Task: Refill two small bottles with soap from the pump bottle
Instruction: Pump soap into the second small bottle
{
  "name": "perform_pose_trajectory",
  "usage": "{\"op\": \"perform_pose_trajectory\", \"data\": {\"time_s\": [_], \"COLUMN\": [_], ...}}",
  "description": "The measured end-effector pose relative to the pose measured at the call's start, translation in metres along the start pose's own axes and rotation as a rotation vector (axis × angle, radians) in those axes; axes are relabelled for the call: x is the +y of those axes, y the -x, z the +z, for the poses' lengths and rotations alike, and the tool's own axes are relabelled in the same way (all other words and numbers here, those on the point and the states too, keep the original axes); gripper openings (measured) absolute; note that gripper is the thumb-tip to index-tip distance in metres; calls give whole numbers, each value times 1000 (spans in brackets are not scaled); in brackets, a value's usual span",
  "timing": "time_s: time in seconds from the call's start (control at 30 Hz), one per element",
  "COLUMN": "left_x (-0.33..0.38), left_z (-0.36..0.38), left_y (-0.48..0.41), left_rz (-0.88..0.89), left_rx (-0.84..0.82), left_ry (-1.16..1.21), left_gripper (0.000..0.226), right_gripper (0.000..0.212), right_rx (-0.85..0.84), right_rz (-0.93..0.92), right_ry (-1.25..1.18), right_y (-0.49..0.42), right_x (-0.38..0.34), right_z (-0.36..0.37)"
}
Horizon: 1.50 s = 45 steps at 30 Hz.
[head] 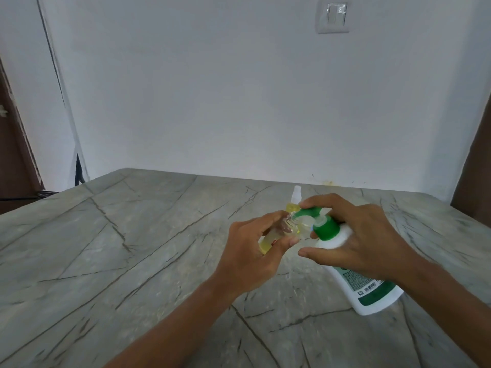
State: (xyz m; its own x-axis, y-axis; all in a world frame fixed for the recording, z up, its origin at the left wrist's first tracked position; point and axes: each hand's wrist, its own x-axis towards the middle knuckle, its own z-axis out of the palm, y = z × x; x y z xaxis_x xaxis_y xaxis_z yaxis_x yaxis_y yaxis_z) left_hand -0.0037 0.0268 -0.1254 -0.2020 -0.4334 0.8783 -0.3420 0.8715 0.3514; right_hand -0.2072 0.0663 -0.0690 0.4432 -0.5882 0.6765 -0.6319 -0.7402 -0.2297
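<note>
Small bottle [266, 244] tilted in grip of left hand [252, 253], open neck touching green pump spout. Fingers of right hand [366, 235] wrap pump bottle [372, 296], forefinger on pump head. Hands nearly touching. Just behind hands: second small bottle [295, 201], capped, upright on table [132, 248].

The bench [132, 248] is patterned in grey-green stone crossed by dark veins. The pump bottle [356, 281] is coloured white, with a green pump head, collar and label band (a black barcode is printed there). Pale yellow liquid is seen in the nearer small bottle [267, 243], marked by a red spot, and in the farther small bottle [294, 207], capped in white.
</note>
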Motion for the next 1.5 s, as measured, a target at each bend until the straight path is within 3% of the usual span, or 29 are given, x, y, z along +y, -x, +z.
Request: {"op": "perform_pose_trajectory", "data": {"time_s": [0.57, 1.0, 1.5], "left_x": [-1, 1, -1], "left_z": [3, 0, 1], "left_y": [2, -2, 0], "left_rz": [19, -11, -2], "left_rx": [-16, 4, 5], "left_ry": [-5, 0, -11], "left_gripper": [45, 44, 43], "right_gripper": [54, 67, 63], "right_rx": [49, 3, -2], "right_rz": [14, -17, 26], "right_ry": [-34, 52, 26], "right_y": [0, 4, 3], "right_x": [-1, 1, 0], "right_z": [-2, 0, 1]}}
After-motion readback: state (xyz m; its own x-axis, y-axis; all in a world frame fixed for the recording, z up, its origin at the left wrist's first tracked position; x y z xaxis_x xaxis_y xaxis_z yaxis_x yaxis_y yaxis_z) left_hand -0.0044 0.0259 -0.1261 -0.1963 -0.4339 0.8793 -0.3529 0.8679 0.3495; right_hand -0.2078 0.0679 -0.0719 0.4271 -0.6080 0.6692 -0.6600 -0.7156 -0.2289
